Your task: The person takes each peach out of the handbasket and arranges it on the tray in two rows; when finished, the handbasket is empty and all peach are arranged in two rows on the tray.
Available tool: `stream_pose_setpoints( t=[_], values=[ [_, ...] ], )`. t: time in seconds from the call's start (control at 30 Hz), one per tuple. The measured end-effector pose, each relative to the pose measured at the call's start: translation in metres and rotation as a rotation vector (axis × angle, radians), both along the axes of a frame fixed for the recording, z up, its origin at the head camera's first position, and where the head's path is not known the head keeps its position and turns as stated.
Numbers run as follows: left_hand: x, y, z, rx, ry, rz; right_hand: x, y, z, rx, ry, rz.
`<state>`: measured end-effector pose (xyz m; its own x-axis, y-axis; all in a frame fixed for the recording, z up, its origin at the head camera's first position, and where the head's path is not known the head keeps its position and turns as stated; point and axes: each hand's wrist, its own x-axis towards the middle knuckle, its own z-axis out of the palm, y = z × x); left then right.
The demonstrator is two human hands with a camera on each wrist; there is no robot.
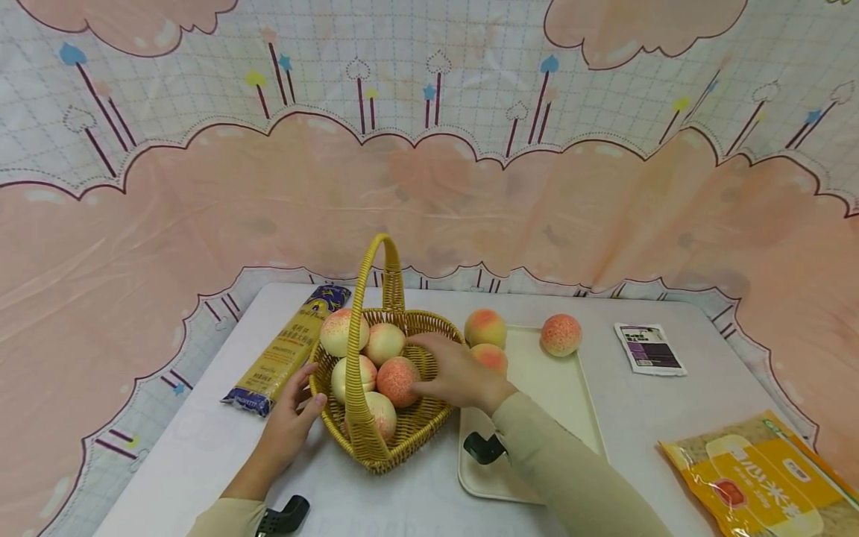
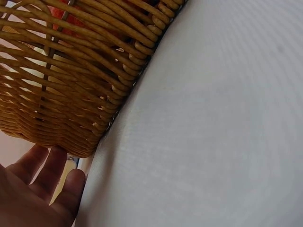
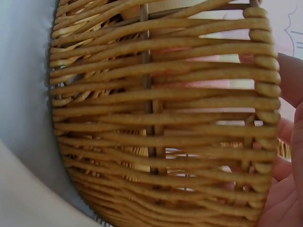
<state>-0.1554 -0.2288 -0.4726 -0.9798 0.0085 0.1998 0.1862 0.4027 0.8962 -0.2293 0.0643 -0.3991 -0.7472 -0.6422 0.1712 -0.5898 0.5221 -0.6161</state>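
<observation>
A yellow wicker basket [image 1: 416, 447] with a tall arched handle holds several pale peaches [image 1: 385, 343] and one redder peach [image 1: 399, 381]. My left hand [image 1: 288, 418] rests against the basket's left side; in the left wrist view its fingertips [image 2: 57, 153] touch the wicker. Over the right rim reaches my right hand [image 1: 459, 373], its fingers inside the basket and the thumb beside the redder peach. Whether the thumb touches that peach is not clear. In the right wrist view the wicker wall partly hides this hand [image 3: 284, 189].
Right of the basket lies a cream tray [image 1: 560, 403], with peaches [image 1: 561, 335] at its far end, partly behind the right hand. A spaghetti packet [image 1: 288, 350] lies left. A small white-and-purple sachet [image 1: 649, 349] and a yellow grain bag [image 1: 765, 477] lie right.
</observation>
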Motion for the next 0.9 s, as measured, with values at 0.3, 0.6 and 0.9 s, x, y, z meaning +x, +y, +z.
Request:
stream_pose_setpoints(
  t=[0.3,0.6,0.9],
  values=[
    [0.000,0.000,0.001,-0.005,0.000,0.001,-0.002,-0.009,0.001,0.087,-0.063,0.020],
    [0.001,0.001,0.001,0.002,0.004,-0.001,-0.004,-0.015,0.001,0.160,-0.075,0.041],
    [0.000,0.001,0.001,0.007,0.001,0.004,-0.005,-0.019,-0.002,0.208,-0.053,0.061]
  ],
)
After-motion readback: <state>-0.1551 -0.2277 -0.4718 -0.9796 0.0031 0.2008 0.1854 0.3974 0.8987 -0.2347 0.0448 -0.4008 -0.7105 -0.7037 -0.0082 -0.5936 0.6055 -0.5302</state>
